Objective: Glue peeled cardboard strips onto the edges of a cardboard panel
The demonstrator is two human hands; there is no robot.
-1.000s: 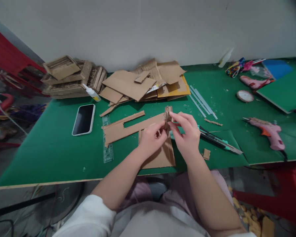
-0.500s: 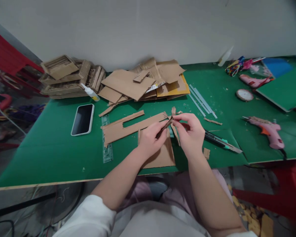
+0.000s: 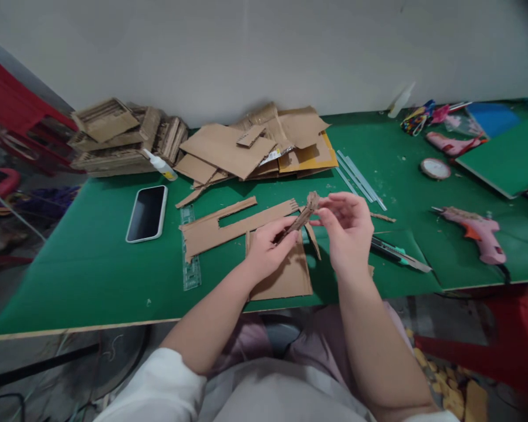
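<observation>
A person is working with 2 bare hands over a green surface (image 3: 83, 269). The left hand (image 3: 268, 246) is gripping a rough cardboard strip (image 3: 300, 221), which is slanting up and away above a flat cardboard sheet (image 3: 284, 275). The right hand (image 3: 349, 237) is hovering at the strip's far end, its fingers loosely parted; whether the fingertips are touching it, the view is not telling. A notched cardboard piece (image 3: 202, 241) is lying left of the strip, partly covering a clear ruler (image 3: 192, 276). A utility knife (image 3: 400, 255) is resting beyond the right hand, with a pink glue gun (image 3: 477, 232) lying farther right. A phone (image 3: 146, 214) is sitting at left, near a white bottle (image 3: 161, 166), while cardboard scraps (image 3: 229, 146) are piling up toward the wall (image 3: 264, 53).
</observation>
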